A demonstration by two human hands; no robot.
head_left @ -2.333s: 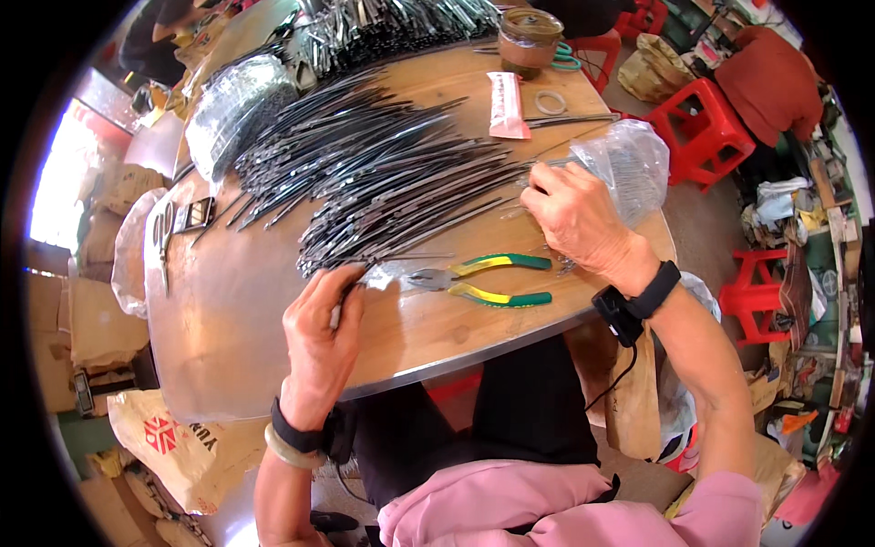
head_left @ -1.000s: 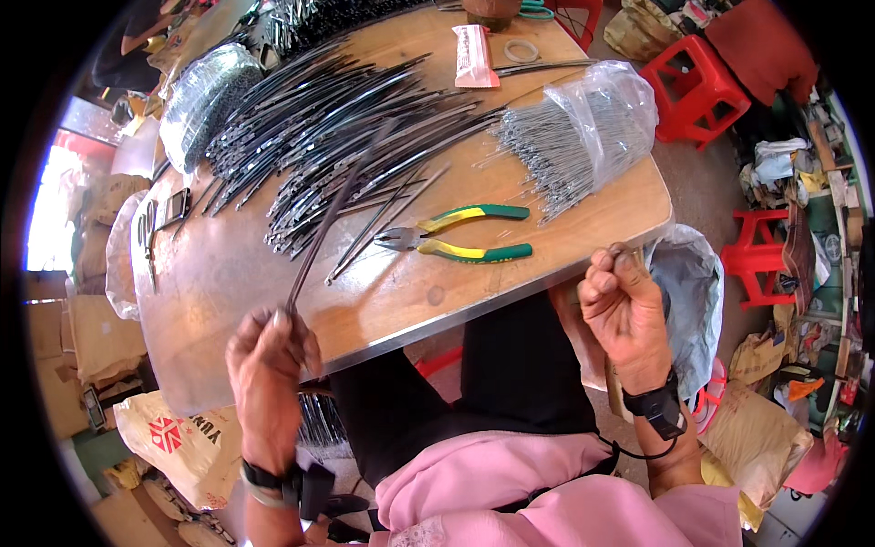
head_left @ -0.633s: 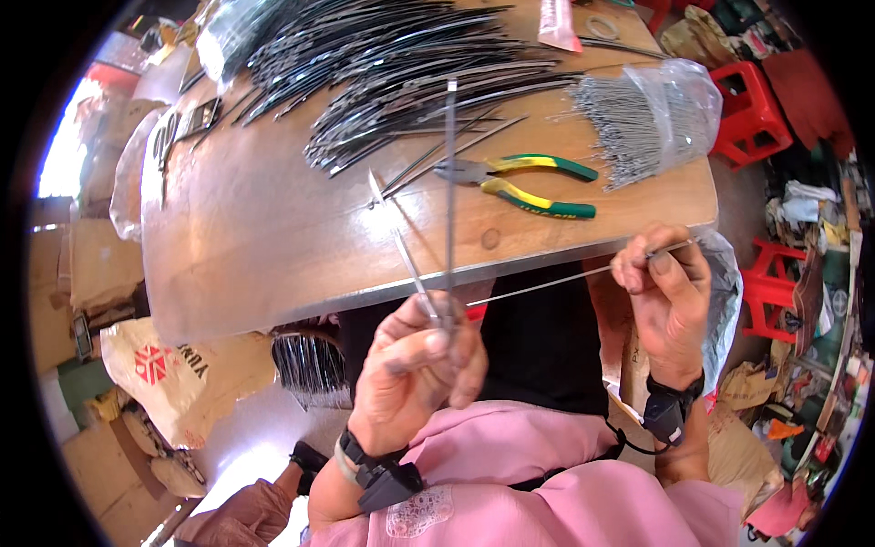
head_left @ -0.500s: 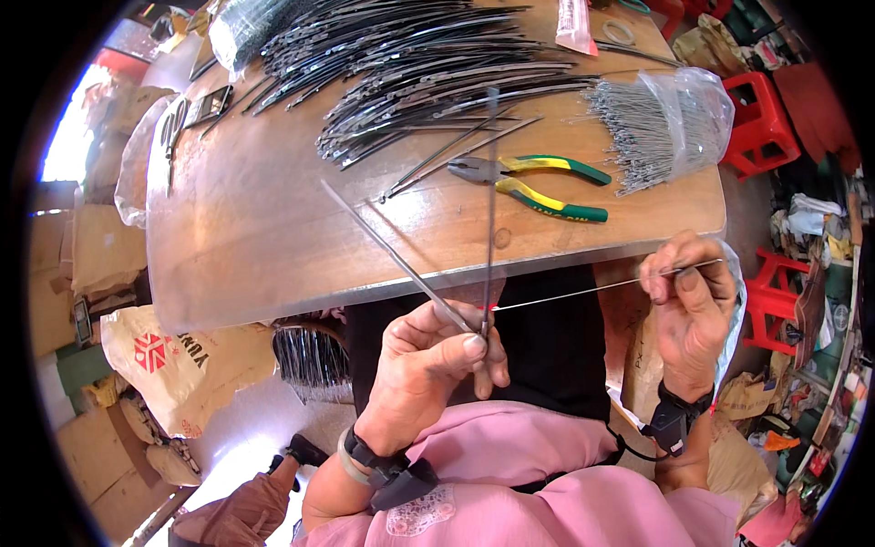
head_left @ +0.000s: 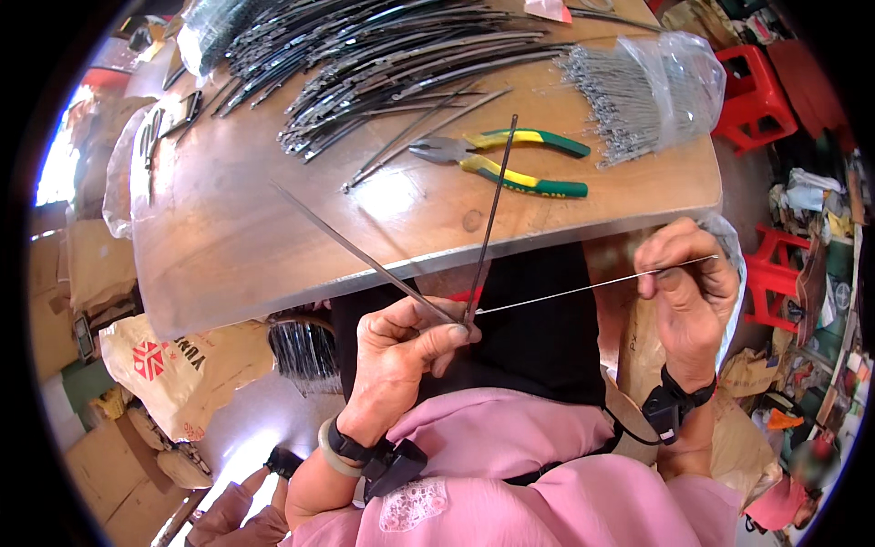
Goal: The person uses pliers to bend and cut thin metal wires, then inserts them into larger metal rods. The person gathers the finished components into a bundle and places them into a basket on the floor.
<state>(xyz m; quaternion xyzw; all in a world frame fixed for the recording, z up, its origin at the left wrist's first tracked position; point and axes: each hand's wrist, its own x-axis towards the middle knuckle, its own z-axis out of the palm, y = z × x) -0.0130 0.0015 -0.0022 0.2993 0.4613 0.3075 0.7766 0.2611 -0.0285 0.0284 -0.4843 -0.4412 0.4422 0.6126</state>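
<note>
My left hand [head_left: 401, 346] pinches two thin dark metal strips where their ends meet. One strip [head_left: 351, 244] slants up to the left, and the other strip [head_left: 492, 210] rises toward the pliers. A thin silvery wire [head_left: 574, 291] runs from that joint across to my right hand [head_left: 685, 296], whose fingers are closed on its far part. The wire's tip sticks out past those fingers. Both hands are in front of the table's near edge, above my lap. Pliers [head_left: 515, 164] with green and yellow handles lie on the table beyond the strips.
Many dark strips [head_left: 383, 77] are heaped on the wooden table [head_left: 219, 246]. A plastic bag [head_left: 670, 96] of thin wires lies at the right, scissors [head_left: 150, 137] at the left. Red stools [head_left: 752, 96] stand to the right. A brown paper bag [head_left: 173, 378] is below left.
The table and its things have shifted up and left in view. My left hand, still pinching the strips, appears slightly further left; my right hand still holds the wire.
</note>
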